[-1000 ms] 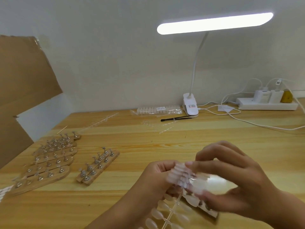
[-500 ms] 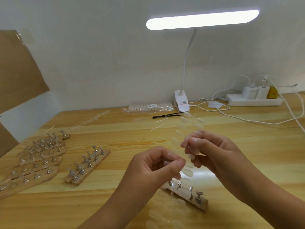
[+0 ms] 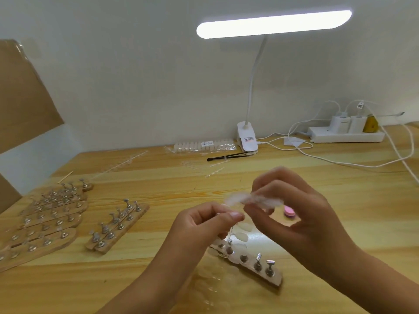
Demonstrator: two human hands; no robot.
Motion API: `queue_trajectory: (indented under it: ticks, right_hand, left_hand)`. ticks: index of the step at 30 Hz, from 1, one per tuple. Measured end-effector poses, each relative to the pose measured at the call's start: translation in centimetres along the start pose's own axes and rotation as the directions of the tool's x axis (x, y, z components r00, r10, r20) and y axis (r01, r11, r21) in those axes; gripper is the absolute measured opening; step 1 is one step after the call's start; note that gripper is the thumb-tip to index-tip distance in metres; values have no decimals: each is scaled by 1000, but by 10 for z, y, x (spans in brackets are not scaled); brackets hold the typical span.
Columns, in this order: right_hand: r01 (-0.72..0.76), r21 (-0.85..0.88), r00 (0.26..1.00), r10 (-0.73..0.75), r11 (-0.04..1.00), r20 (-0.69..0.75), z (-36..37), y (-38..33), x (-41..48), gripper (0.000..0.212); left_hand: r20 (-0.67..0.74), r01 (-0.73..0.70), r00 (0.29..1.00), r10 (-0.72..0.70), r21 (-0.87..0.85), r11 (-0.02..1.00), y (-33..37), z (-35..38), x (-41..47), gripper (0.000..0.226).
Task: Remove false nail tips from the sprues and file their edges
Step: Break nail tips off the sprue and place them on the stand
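Both of my hands hold one clear sprue strip of false nail tips [image 3: 240,235] above the wooden table [image 3: 158,184]. My left hand [image 3: 204,227] pinches the strip's stem between thumb and forefinger. My right hand [image 3: 292,214] pinches the strip's upper end, which is motion-blurred there. The lower part of the strip hangs down past my left wrist. A pink nail file block [image 3: 289,211] lies on the table behind my right hand. Under my hands sits a wooden holder with metal pegs [image 3: 254,261].
More pegged wooden holders lie at the left [image 3: 49,220] and centre-left [image 3: 118,225]. A bag of nail tips [image 3: 204,145], a black brush [image 3: 229,155], a clip lamp [image 3: 247,141], a power strip [image 3: 347,134] and white cables [image 3: 362,164] line the back. Cardboard [image 3: 25,94] stands at left.
The upright strip has been bent over; my right hand has twisted its upper end sideways, and it is now blurred. The pink file block has come into sight behind my right hand.
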State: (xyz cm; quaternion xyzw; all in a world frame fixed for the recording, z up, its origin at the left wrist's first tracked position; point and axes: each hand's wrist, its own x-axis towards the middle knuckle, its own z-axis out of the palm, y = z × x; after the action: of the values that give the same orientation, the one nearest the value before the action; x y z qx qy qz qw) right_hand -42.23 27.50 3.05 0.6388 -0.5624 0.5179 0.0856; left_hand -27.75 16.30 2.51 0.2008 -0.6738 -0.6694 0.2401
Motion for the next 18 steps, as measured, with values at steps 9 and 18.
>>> queue_trajectory:
  ticks: [9,18]
  right_hand:
    - [188,-166,982,-183,968,48,-3,2,-4,25]
    - [314,-173,943,-286,934,168,-6,11,-8,15]
  left_hand:
    - [-39,-42,998,43,22,999,-3,-1,2,40]
    - [24,159,987,-157,-178,971,4,5,-1,13]
